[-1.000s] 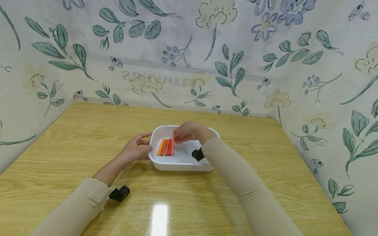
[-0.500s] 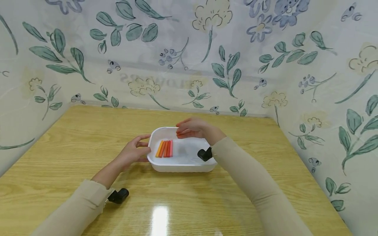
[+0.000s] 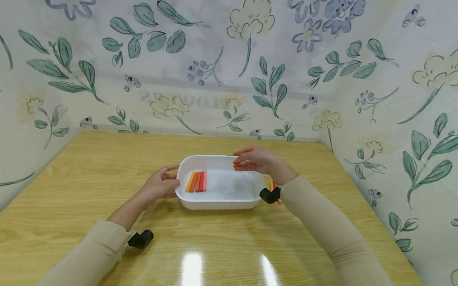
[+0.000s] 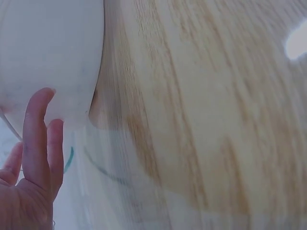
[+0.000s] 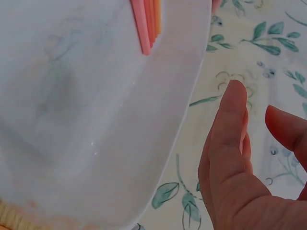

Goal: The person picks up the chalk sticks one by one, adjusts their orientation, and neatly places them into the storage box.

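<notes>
A white plastic container (image 3: pixel 218 204) with rounded corners stands on the table. Inside its left end several chalk-like sticks (image 3: pixel 196 181), from yellow through orange to pink, lie side by side in a row; their ends also show at the top of the right wrist view. At the container's left end rests my left hand (image 3: pixel 157 186), its fingers (image 4: pixel 36 129) extended against the outer wall. Over the back right part of the container hovers my right hand (image 3: pixel 257 159), holding nothing. Its fingers are loosely extended, thumb apart, with reddish fingertips.
More coloured sticks (image 3: pixel 272 186) lie right of the container, mostly hidden behind my right wrist and its black camera (image 3: pixel 270 195). Floral cloth (image 3: pixel 214 79) hangs behind and beside the wooden table (image 3: pixel 222 246).
My right hand has lifted from the row of sticks and moved right across the container. Sticks on the right have come into view. My left hand stays at the container's left end.
</notes>
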### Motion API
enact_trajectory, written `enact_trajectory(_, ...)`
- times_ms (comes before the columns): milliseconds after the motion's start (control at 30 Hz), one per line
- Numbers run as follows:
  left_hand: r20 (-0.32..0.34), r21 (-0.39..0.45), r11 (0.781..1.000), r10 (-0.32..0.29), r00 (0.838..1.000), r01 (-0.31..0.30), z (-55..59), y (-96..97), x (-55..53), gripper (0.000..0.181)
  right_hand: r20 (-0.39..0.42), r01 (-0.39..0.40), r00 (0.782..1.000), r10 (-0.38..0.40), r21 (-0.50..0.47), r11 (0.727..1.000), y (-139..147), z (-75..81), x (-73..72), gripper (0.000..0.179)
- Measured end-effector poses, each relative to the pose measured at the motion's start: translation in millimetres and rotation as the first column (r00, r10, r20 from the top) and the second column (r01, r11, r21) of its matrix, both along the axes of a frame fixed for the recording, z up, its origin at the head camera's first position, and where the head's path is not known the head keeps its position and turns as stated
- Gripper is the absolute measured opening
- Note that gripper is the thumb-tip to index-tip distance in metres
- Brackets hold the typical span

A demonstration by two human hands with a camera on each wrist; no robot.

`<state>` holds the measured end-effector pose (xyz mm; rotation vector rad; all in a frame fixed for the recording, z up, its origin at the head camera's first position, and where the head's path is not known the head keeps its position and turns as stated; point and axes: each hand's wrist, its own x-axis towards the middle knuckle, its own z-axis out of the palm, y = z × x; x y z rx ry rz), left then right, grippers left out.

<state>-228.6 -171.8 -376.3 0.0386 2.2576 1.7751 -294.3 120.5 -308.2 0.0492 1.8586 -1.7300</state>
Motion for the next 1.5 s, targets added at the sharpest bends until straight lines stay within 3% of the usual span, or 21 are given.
enact_trajectory(400, -0.011, 0.007, 1.0, -0.008, 1.0, 0.008, -1.6, -0.1, 0.0, 0.064, -0.024, 0.067, 0.997, -0.068, -0.017, 0.998, 48.4, -9.1, 13.3, 0.047)
enact_trajectory(833, -0.007, 0.013, 1.0, 0.003, 1.0, -0.003, -1.5, 1.8, 0.7, 0.063, -0.055, 0.168, 0.985, -0.165, 0.05, 0.985, 100.5, -29.5, 24.8, 0.052)
enact_trajectory(1233, -0.014, -0.005, 1.0, 0.01, 1.0, -0.01, -2.0, 1.7, 1.8, 0.062, -0.036, 0.209, 0.978, -0.206, 0.176, 0.962, 119.0, -57.0, 36.7, 0.054)
enact_trajectory(1500, -0.013, -0.005, 1.0, 0.016, 1.0, -0.016, -2.3, 0.2, 3.2, 0.062, -0.076, 0.199, 0.98, -0.186, 0.234, 0.952, 124.4, -74.7, 42.9, 0.056)
